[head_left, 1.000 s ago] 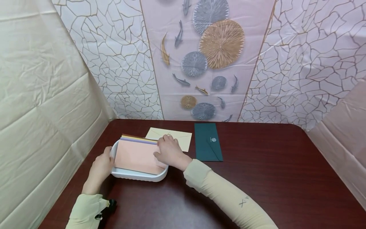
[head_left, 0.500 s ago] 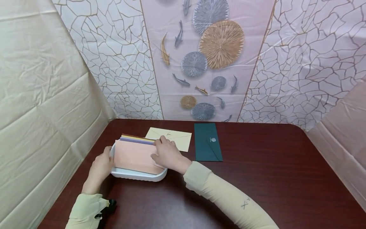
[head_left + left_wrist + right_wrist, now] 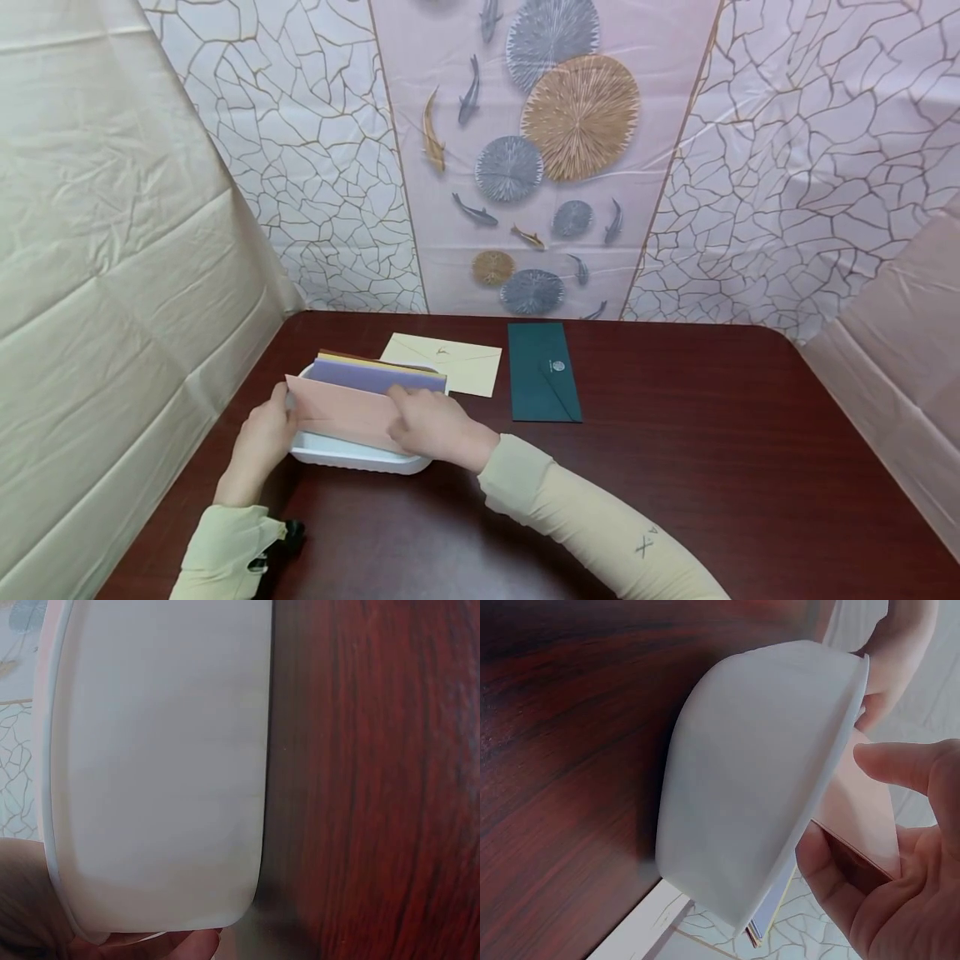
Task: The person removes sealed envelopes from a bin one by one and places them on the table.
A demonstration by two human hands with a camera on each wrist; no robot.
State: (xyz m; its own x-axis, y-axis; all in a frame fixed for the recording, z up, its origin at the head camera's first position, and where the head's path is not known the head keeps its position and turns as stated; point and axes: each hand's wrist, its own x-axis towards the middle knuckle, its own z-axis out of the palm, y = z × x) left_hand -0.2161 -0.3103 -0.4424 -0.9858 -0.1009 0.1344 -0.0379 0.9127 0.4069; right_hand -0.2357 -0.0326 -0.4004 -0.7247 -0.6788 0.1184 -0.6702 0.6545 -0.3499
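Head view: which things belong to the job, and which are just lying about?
In the job, apparently:
pink envelope, held by the right hand
white bin, held by the left hand
purple-fronted stack in the bin

Seemingly lying about:
cream envelope
dark green envelope

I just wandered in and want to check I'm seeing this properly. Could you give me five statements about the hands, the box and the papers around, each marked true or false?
1. The right hand pinches the pink paper. True.
2. The left hand touches nothing. False: the left hand grips one end of the box.
3. The purple paper stands behind the pink paper, as the head view shows it. True.
4. The green envelope is inside the box. False: the green envelope lies on the table.
5. The cream envelope is left of the green envelope in the head view. True.
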